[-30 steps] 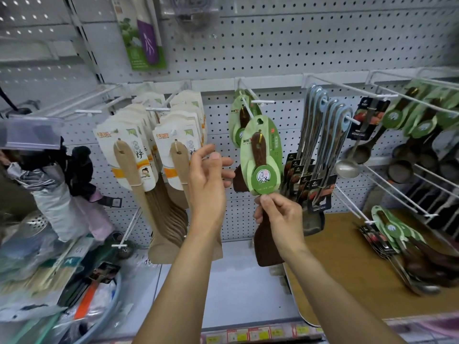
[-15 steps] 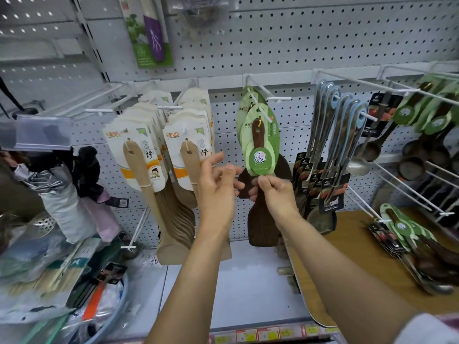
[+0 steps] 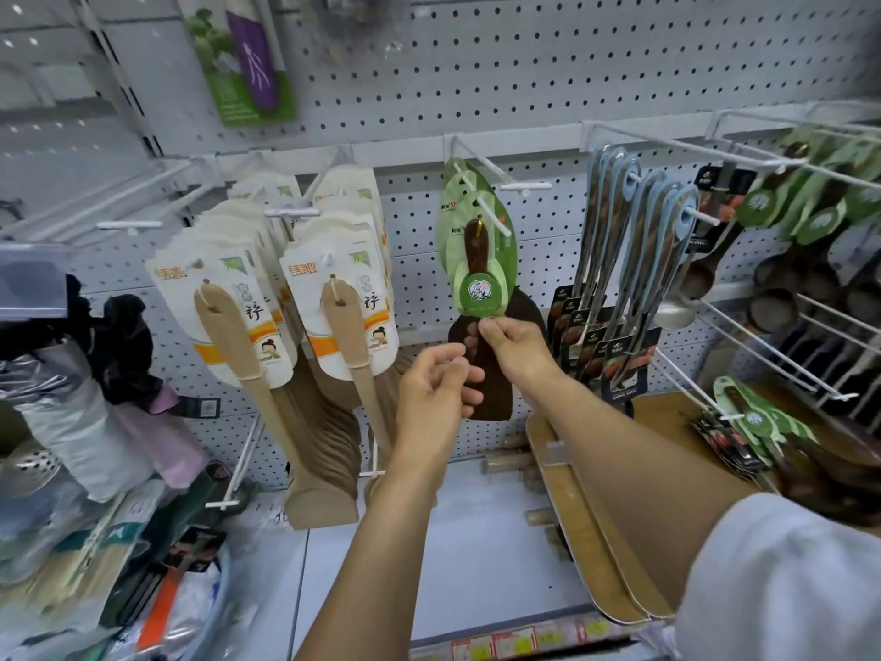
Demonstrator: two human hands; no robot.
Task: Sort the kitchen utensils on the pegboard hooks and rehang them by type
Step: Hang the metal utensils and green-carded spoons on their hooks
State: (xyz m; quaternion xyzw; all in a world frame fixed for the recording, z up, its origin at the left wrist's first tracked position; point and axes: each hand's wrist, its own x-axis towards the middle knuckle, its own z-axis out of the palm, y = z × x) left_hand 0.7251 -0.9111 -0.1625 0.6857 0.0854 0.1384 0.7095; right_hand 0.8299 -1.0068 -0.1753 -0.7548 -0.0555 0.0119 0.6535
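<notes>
Head view, left to right: two hooks of pale wooden spatulas (image 3: pixel 238 336) in white card sleeves hang on the pegboard (image 3: pixel 524 69), many deep on each, too packed for me to count. My left hand (image 3: pixel 431 393) hovers near them with fingers loosely curled, its fingertips just at the dark blade; whether it pinches anything I cannot tell. On the centre hook (image 3: pixel 481 171) hangs the dark wooden spatula (image 3: pixel 479 260) with its green leaf card, in front of at least two more of the same card. My right hand (image 3: pixel 517 348) pinches that front spatula just below the round green label, so my grip is closed on it while its card sits on the wire. Right of it hang two hooks of blue-handled steel utensils (image 3: pixel 634 240), several per hook. Further right, green-carded dark ladles (image 3: pixel 810 202) crowd long hooks, blurred. Another green-carded bunch (image 3: pixel 753 417) lies near the brown trays (image 3: pixel 600 541) lower right. I judge this spatula rehung with its kind; that loose bunch looks left to sort.
</notes>
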